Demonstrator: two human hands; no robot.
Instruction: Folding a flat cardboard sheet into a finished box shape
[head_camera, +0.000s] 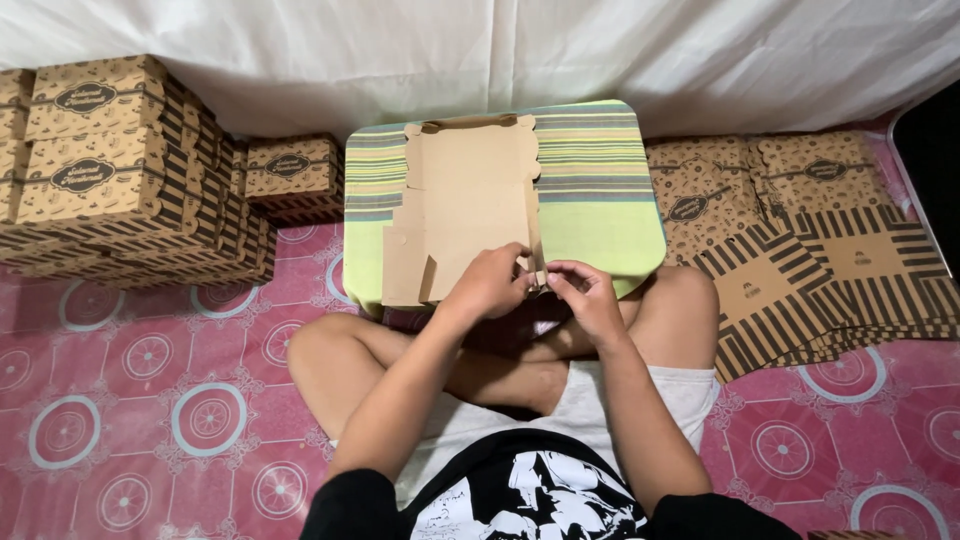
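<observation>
both hands working the near edge of a flat box blank

person sits cross-legged on the pink patterned floor mat (150, 400) with a small striped tabletop (600, 200) pulled right up against the knees, probably so the work sits within easy reach. a brown cardboard blank (465, 200) lies unfolded on it, plain side up, near edge hanging toward the lap.

left hand (490, 285) rests on the blank's near right corner, fingers curled over it, grip closed on the card. right hand (585, 295) is just beside it, fingertips pinched together on a small flap (540, 277) at that same corner. looks like one hand steadies while the other bends the tab.

stack of folded printed boxes (110, 170) stands to the left against the white sheet, with one more box (293, 175) near the tabletop. pile of flat printed blanks (810, 260) is fanned out on the right, close by that arm.
</observation>
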